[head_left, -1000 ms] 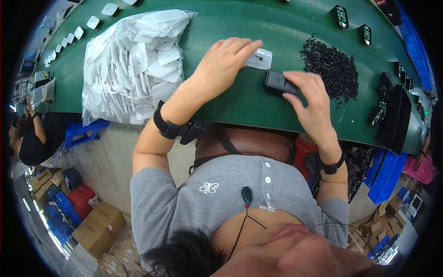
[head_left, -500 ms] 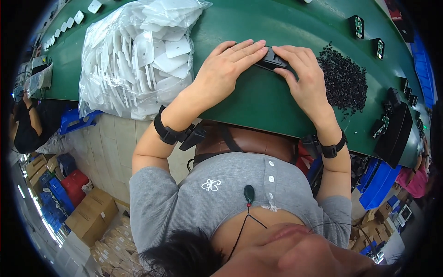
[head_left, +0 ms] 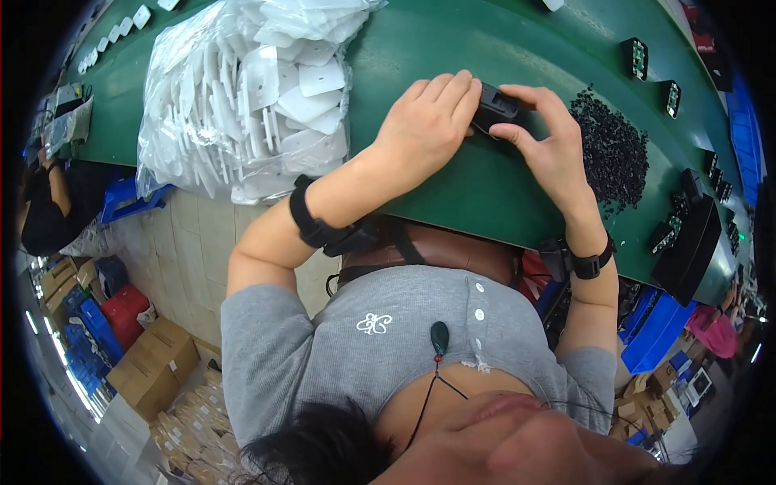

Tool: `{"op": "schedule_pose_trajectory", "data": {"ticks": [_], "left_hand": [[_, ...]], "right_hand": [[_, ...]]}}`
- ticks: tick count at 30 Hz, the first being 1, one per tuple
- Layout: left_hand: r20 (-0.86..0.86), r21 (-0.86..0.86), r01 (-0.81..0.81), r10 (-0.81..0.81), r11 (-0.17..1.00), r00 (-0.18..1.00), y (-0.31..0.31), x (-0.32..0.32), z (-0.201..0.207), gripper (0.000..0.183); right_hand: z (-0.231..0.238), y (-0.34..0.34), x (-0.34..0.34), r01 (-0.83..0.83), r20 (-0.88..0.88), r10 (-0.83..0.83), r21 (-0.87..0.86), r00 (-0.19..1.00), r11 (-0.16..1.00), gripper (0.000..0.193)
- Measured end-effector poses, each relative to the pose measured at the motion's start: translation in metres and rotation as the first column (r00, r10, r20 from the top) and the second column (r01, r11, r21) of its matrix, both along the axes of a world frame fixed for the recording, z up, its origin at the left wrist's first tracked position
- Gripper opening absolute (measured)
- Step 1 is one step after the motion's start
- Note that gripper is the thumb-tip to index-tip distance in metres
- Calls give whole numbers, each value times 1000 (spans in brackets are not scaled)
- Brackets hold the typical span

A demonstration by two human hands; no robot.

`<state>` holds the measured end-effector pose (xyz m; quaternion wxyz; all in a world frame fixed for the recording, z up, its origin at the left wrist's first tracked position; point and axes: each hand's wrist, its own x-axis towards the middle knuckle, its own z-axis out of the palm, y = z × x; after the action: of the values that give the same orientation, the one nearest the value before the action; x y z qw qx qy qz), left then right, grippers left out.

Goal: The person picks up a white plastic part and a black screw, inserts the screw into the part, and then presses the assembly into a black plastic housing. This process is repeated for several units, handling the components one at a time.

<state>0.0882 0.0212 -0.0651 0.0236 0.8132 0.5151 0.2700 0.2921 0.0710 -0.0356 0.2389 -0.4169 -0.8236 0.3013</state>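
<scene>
A small black plastic housing (head_left: 495, 107) is held between my two hands above the green table. My left hand (head_left: 431, 121) lies over its left end, with the fingers pressed together and the fingertips at the far edge. My right hand (head_left: 552, 133) is curved round the right end, index finger on the far side and thumb on the near side. The part of the housing under my left fingers is hidden. A heap of tiny black parts (head_left: 614, 153) lies just right of my right hand.
A clear bag of white plastic plates (head_left: 242, 105) fills the table's left side. Black housings with green circuit boards (head_left: 636, 59) stand at the far right, near a black tray (head_left: 691, 242). Another person's arm (head_left: 58, 190) shows at the far left.
Both hands have moved a little to the right with the black housing. It is turned and tilted differently, and my left fingers are more upright against it.
</scene>
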Motion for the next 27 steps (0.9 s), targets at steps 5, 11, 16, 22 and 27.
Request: {"op": "schedule_pose_trajectory", "data": {"ticks": [5,11,16,22,27], "left_hand": [[509,-355,40,158,934,846,13,2,7,33],[740,-520,224,303,824,601,11,4,7,36],[726,-594,241,383,768,571,8,0,18,35],[647,-566,152,323,810,691,4,-3,12,33],[170,18,-125,120,992,978,-12,-31,32,22]], "right_hand": [[3,6,-3,-88,-435,-79,-350,897,933,56],[1,2,-19,-80,-544,-260,-523,797,848,49],[-3,6,-22,-126,-581,-303,-582,755,803,45],[-7,5,-25,-135,-586,-232,-514,777,847,42],[10,45,11,104,-486,-179,-178,855,978,38]]}}
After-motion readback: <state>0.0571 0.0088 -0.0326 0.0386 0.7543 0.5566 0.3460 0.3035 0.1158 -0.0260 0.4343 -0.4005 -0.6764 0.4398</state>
